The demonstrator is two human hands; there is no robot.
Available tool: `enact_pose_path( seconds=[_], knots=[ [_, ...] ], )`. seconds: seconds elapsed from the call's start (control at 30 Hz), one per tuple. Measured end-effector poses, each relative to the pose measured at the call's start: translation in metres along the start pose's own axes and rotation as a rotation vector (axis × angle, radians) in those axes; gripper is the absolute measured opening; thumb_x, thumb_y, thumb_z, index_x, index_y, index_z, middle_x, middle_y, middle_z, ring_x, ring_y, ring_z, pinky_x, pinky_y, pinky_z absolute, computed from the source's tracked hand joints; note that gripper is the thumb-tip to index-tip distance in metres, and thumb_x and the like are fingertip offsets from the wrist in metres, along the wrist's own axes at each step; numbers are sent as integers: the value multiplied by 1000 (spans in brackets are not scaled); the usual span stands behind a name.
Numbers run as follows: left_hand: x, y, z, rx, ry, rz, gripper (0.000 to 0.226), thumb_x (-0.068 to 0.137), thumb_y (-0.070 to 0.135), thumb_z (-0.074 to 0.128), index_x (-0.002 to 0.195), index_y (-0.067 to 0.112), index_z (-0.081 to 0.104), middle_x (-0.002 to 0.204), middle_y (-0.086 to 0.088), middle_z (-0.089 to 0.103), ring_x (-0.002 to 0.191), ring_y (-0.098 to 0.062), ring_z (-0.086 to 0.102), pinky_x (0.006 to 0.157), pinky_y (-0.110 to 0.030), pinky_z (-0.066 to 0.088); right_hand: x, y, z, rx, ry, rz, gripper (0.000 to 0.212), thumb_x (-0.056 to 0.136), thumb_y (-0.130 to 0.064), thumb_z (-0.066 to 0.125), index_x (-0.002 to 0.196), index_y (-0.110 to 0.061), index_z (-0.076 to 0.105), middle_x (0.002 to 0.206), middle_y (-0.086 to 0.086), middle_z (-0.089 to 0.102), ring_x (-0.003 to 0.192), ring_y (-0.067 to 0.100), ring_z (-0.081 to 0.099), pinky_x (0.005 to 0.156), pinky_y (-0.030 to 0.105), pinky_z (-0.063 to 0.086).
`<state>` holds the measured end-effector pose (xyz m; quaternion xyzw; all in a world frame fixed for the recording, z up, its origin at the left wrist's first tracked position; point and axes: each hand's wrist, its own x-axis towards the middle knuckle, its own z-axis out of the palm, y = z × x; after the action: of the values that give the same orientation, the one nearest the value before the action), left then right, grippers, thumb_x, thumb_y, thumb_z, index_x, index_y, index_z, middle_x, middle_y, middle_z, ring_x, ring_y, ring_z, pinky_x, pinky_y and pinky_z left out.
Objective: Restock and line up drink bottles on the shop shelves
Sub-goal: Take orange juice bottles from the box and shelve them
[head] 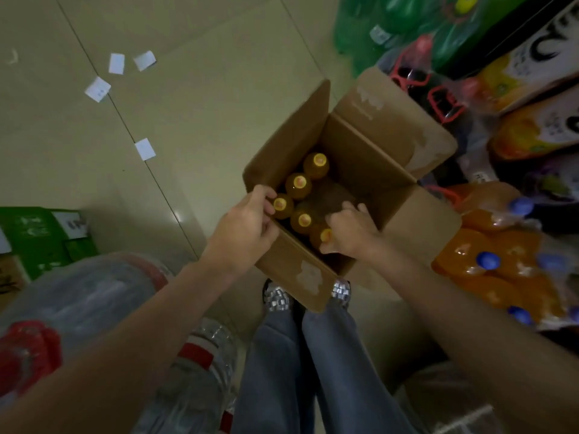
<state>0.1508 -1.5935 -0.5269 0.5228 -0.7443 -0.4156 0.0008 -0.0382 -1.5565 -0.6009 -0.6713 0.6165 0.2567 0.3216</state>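
Nearest, shrink-wrapped packs of clear water bottles (200,368) with red labels at lower left, beside jeans-clad legs. Just beyond the shoes, an open cardboard box (313,277) on the floor, flaps spread, holding five orange drink bottles (298,185) upright with yellow caps, clustered in its left and near part. Left hand (247,228) curled over the box's near-left rim, fingertips touching one bottle. Right hand (352,231) inside, fingers clenched round the nearest bottle's neck. To the right, wrapped packs of orange soda (488,264) with blue caps. Farther, green bottle packs (407,23); white paper slips (116,63) on tiles.
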Motion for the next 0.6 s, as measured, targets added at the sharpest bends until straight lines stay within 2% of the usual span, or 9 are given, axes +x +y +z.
enact_pose_path(
  seconds=[0.1,0.17,0.23,0.27,0.33,0.4,0.43,0.53,0.6],
  knots=[
    [3,19,-7,-58,-191,1,68,81,20,68,138,20,30,128,2,48,117,-10,46,99,-22,36,-49,14,-57,167,140,-109,36,71,-56,56,69,-22,45,71,-5,48,94,16,49,77,33,27],
    [9,36,-8,-97,-320,14,88,74,28,76,143,25,22,140,3,40,130,-13,36,105,-25,30,-80,18,-97,321,256,-192,34,68,-53,58,58,-24,42,58,-10,39,70,1,42,68,26,22],
    [15,52,-7,-170,-348,27,91,69,29,80,141,28,25,134,6,44,127,-14,39,98,-21,32,-98,19,-129,429,392,-275,35,66,-52,59,56,-21,48,54,-11,38,64,-4,39,63,16,24],
    [19,58,-7,-227,-300,19,87,67,27,82,138,27,31,125,7,49,121,-14,45,92,-19,34,-100,20,-139,494,454,-284,37,66,-53,58,58,-17,53,55,-9,40,63,-6,40,62,11,28],
    [27,61,-10,-319,-114,-42,79,64,23,84,129,25,41,110,8,55,106,-13,54,83,-19,37,-91,22,-147,729,484,-295,39,70,-51,61,70,-13,59,60,-7,46,63,-8,44,62,7,34],
    [34,55,-16,-330,65,-131,75,62,21,85,125,24,44,103,8,54,97,-11,52,79,-20,36,-71,25,-136,995,412,-291,36,79,-47,61,82,-11,61,70,-8,56,68,-6,51,67,9,40],
    [37,49,-18,-315,129,-171,74,63,22,84,125,22,44,102,8,52,95,-11,50,78,-21,36,-56,25,-121,1049,374,-235,33,85,-43,60,87,-11,62,75,-8,59,72,-4,55,69,11,43],
    [44,32,-23,-282,218,-221,71,64,24,83,123,19,43,100,6,50,91,-11,48,69,-15,32,-1,18,-51,883,214,22,29,87,-32,63,108,-12,61,97,-1,62,93,13,60,78,24,45],
    [49,24,-21,-296,240,-210,71,63,26,83,122,17,45,102,6,52,93,-11,48,68,-13,32,28,2,-9,691,15,70,46,84,-25,68,125,-14,53,125,8,53,118,24,51,96,33,43]
  ],
)
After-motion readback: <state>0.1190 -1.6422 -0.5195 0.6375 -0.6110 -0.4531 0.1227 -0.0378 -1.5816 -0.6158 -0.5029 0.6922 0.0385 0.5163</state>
